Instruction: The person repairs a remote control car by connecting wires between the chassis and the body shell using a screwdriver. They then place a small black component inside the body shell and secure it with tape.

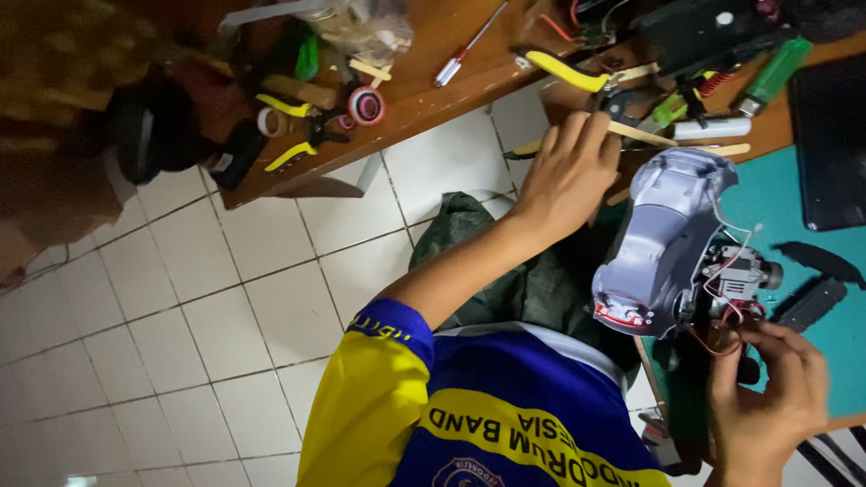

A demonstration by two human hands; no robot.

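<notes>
In the head view, the left hand (566, 176) reaches out with loosely curled fingers to the edge of the brown wooden surface (424, 99), its fingertips touching what seems to be a pale flat wooden stick (642, 134) beside yellow-handled pliers (577, 74); it grasps nothing firmly. The right hand (767, 397) pinches the thin red wires (722, 338) under a small metal motor (744, 275). The grey plastic toy car shell (663, 243) lies just beside, over a teal mat (803, 207).
</notes>
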